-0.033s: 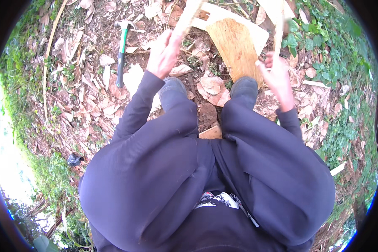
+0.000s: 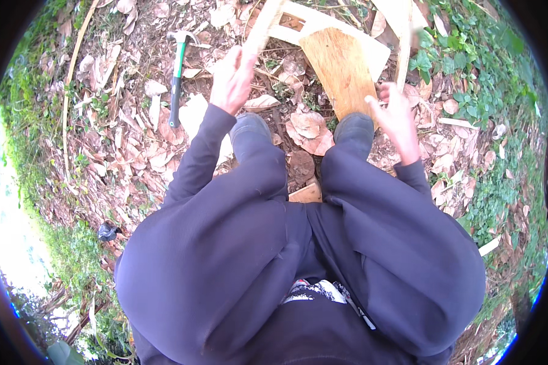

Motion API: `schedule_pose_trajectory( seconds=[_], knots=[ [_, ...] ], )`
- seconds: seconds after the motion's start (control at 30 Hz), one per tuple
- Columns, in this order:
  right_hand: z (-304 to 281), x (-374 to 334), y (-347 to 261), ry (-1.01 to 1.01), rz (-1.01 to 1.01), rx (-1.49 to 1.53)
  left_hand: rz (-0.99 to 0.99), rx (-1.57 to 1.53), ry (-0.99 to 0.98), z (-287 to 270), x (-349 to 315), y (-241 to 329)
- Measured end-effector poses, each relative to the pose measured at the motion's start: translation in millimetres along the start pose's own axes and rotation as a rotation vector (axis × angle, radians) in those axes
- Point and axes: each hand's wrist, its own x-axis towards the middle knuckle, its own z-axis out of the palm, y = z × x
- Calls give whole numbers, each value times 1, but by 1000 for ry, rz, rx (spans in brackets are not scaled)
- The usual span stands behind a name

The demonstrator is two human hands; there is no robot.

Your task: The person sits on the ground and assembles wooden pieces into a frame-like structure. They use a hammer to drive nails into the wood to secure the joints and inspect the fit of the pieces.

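My left hand (image 2: 230, 82) is closed round the lower end of a pale wooden strip (image 2: 263, 30), which slants up and runs out of the top of the view. My right hand (image 2: 397, 118) has its thumb and fingers apart with nothing visible in them. It is just below another narrow wooden strip (image 2: 404, 45), standing or leaning at the upper right. Between the hands lies a brown-faced wooden board (image 2: 340, 70), its near end by my right boot (image 2: 354, 129). Under its far end is a paler plank (image 2: 371, 45).
A claw hammer (image 2: 177, 79) with a green and black handle lies on the leaf litter at the left. My left boot (image 2: 249, 128) is planted beside dry leaves (image 2: 309, 129). A small wood piece (image 2: 306, 193) lies between my legs. Green plants (image 2: 463, 61) grow at the right.
My left hand and its wooden strip have shifted slightly left. My right hand has moved a little left and down, its fingers now lower beside the strip.
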Motion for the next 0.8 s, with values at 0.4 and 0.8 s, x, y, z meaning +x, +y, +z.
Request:
schedule_pose_trajectory(
  seconds=[0.4, 0.8],
  knots=[
    [-10, 18, -12, -174, -228, 646, 34, 223, -353, 16, -2, -1],
    [-76, 2, -88, -1, -593, 132, -170, -690, -789, 35, 7, 58]
  ],
)
